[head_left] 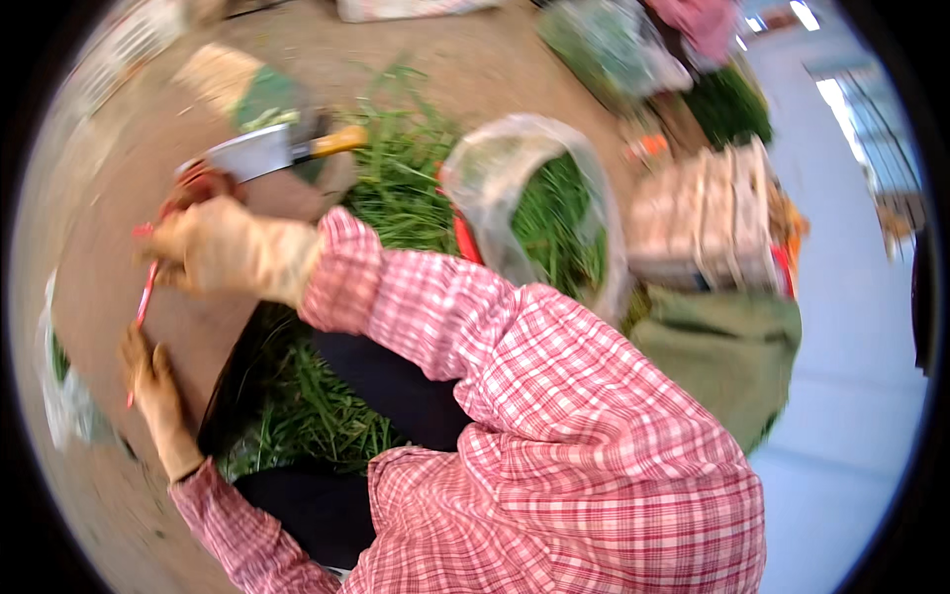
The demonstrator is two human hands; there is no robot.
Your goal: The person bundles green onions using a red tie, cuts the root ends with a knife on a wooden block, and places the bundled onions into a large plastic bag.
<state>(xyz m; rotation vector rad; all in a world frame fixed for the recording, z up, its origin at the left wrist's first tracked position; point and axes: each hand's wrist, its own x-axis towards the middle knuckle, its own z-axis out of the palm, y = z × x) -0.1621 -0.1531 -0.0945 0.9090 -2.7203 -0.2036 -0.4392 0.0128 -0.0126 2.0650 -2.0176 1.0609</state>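
A brown board lies before me. My right hand is over it, its fingers bent around the upper part of a thin red-and-white strip. Lower down, my left hand rests on the strip, thumb apart; blur hides how firmly it grips. A reddish-brown bundle, too blurred to name, touches the back of my right hand. Beside it lies a cleaver with a yellow handle. Long green grass-like leaves are heaped past the handle, and more leaves lie between my legs.
A clear plastic bag of green leaves stands beside my right arm. Behind it are a pale plastic crate and an olive cloth. Another plastic bag lies past the board. A white basket stands in the far corner.
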